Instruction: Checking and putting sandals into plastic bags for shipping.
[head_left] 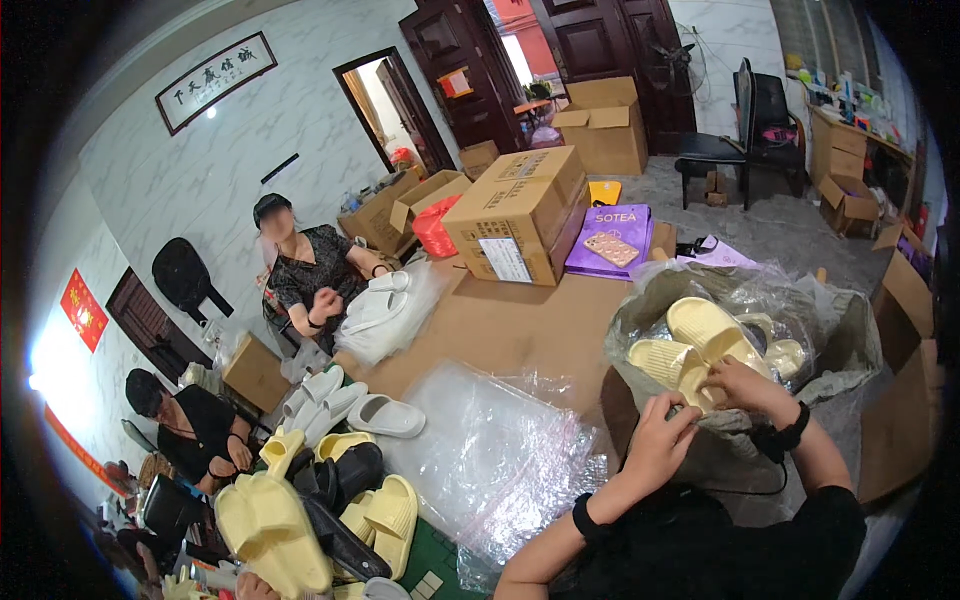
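Both my hands reach into a big sack (850, 340) lined with clear plastic and filled with pale yellow slippers. My right hand (745, 385) grips the edge of a yellow slipper (675, 365) at the top of the pile. My left hand (662, 440) is just below it, fingers curled against the same slipper's near edge. A second yellow slipper (708, 328) lies right behind. Black bands sit on both wrists.
A heap of clear plastic bags (490, 450) lies on the brown table (520, 325) to my left. Yellow, white and black slippers (330, 490) pile at the lower left. Cardboard boxes (520, 210) stand behind. Two people sit at the left.
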